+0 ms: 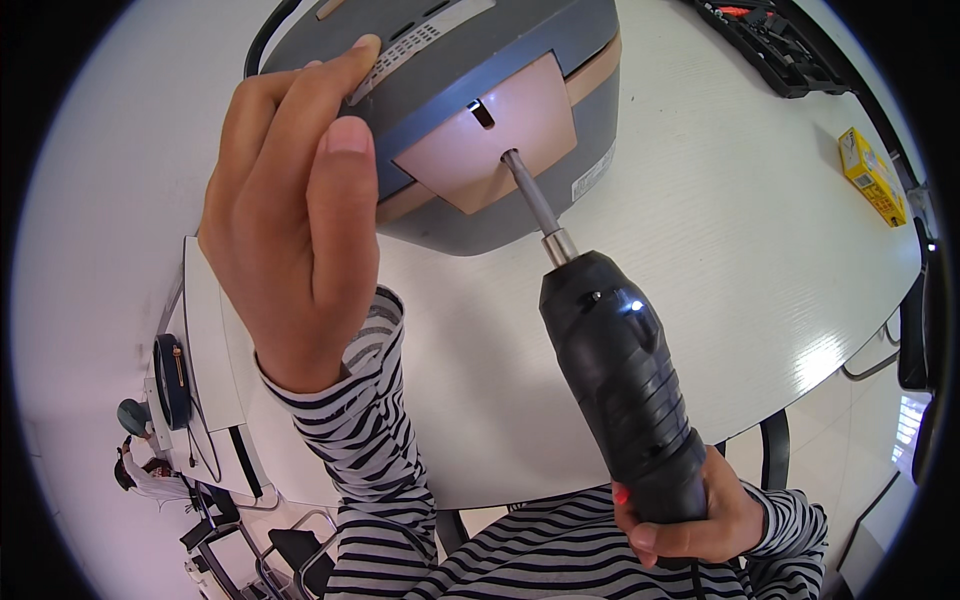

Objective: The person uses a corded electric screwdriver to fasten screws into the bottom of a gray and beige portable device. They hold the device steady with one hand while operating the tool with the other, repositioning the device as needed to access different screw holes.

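A rounded grey appliance with a pinkish-beige panel is at the far middle of the table. My left hand grips its left side, fingertips on the housing beside a pale printed label. My right hand is wrapped round the lower end of a black cordless screwdriver, near the table's front edge. The tool's long metal bit reaches into a hole in the beige panel. A small slot shows above that hole. A white light glows on the tool's body.
The white table spreads beneath the appliance. A black tool case lies open at the far right, with a small yellow box nearer. Beyond the left edge are a black chair and another person in the background.
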The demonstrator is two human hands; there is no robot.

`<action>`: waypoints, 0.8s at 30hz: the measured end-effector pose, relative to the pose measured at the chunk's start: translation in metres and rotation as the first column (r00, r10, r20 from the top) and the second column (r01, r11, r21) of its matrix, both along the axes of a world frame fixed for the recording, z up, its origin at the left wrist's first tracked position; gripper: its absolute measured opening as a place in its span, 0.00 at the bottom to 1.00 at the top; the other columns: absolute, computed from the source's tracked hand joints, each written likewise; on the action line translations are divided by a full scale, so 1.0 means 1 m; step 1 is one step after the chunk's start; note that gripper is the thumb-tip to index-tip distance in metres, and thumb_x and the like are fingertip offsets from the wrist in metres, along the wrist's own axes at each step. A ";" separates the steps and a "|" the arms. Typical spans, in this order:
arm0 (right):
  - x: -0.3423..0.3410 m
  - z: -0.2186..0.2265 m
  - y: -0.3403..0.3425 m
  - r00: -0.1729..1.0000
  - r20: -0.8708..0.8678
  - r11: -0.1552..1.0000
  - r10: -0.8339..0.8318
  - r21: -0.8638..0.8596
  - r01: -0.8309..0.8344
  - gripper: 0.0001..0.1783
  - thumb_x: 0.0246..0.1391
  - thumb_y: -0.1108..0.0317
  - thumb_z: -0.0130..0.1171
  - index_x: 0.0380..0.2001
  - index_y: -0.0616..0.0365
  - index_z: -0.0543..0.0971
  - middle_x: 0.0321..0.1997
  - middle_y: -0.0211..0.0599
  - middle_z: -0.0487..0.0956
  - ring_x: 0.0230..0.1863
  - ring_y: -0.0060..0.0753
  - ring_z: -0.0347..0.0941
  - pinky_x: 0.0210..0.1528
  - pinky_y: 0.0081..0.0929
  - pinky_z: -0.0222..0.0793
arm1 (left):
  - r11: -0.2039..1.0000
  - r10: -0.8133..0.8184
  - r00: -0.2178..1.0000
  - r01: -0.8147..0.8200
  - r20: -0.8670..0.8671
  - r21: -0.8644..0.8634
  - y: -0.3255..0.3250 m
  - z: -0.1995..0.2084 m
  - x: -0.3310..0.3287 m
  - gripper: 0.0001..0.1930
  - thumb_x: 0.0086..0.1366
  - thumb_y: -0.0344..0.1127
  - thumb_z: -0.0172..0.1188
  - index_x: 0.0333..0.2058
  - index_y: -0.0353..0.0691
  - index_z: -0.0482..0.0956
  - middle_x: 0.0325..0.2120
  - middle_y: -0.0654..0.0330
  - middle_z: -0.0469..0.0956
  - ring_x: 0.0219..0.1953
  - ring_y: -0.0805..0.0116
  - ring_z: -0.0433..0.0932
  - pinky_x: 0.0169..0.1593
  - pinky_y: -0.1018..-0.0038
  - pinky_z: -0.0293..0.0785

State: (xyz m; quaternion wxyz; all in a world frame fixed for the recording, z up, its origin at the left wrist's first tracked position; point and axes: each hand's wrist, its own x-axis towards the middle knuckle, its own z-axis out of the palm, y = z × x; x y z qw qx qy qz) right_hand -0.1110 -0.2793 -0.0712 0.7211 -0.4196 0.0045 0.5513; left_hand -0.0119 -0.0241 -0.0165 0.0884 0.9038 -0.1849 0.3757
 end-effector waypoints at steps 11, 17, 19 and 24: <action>0.000 0.000 0.000 1.000 0.006 1.000 0.007 0.000 -0.007 0.17 0.37 0.72 0.59 0.33 0.64 0.67 0.23 0.33 0.72 0.25 0.21 0.67 0.29 0.19 0.63 | 1.000 -0.004 1.000 0.004 -0.007 0.002 0.000 0.000 0.000 0.21 0.57 0.41 0.35 0.37 0.39 0.76 0.33 0.57 0.73 0.35 0.68 0.71 0.38 0.78 0.64; 0.000 0.000 0.000 1.000 -0.001 1.000 -0.004 0.004 0.004 0.17 0.37 0.72 0.59 0.33 0.64 0.67 0.24 0.33 0.72 0.25 0.21 0.68 0.30 0.19 0.64 | 1.000 0.000 1.000 0.000 -0.001 0.008 0.000 0.000 0.000 0.21 0.57 0.41 0.35 0.36 0.39 0.76 0.33 0.57 0.73 0.35 0.68 0.71 0.37 0.78 0.64; 0.000 -0.001 0.000 1.000 0.005 1.000 -0.003 0.005 0.002 0.17 0.37 0.72 0.59 0.33 0.64 0.67 0.23 0.33 0.72 0.25 0.21 0.68 0.30 0.19 0.64 | 1.000 -0.001 1.000 0.001 0.008 0.011 0.001 0.000 0.001 0.21 0.57 0.41 0.35 0.36 0.39 0.76 0.33 0.57 0.73 0.34 0.68 0.71 0.37 0.78 0.64; 0.000 -0.001 0.000 1.000 -0.011 1.000 0.002 0.011 -0.002 0.18 0.37 0.73 0.59 0.33 0.64 0.67 0.24 0.33 0.72 0.25 0.21 0.68 0.29 0.19 0.64 | 1.000 -0.005 1.000 0.005 0.000 0.011 0.000 0.000 0.000 0.20 0.57 0.41 0.35 0.36 0.39 0.76 0.33 0.57 0.73 0.35 0.68 0.71 0.37 0.78 0.64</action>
